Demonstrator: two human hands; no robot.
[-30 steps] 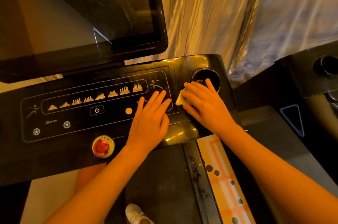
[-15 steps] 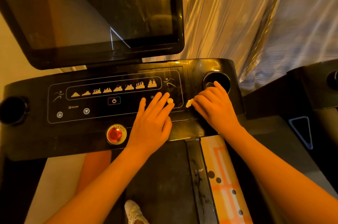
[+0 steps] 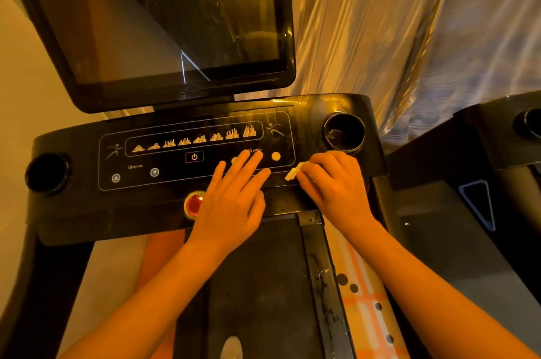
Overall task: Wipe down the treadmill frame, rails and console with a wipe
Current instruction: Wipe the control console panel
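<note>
The black treadmill console [image 3: 164, 200] spans the view, with a lit button panel [image 3: 175, 153] and a dark screen [image 3: 164, 22] above it. My right hand [image 3: 336, 186] has its fingers curled over a small white wipe [image 3: 294, 172], pressing it on the console just right of the panel and below the right cup holder [image 3: 344, 131]. Only a corner of the wipe shows. My left hand [image 3: 234, 203] lies flat with straight fingers on the panel's lower right, beside the red emergency button [image 3: 193, 205].
A second cup holder [image 3: 46, 172] sits at the console's left end. The treadmill belt [image 3: 257, 285] and side rail [image 3: 322, 285] run below. Another black machine [image 3: 497, 136] stands at the right, and a shiny curtain [image 3: 409, 22] hangs behind.
My right hand slid the wipe down from the cup holder's rim toward the console's front edge. The view rose and shifted left, showing more of the screen and the left cup holder.
</note>
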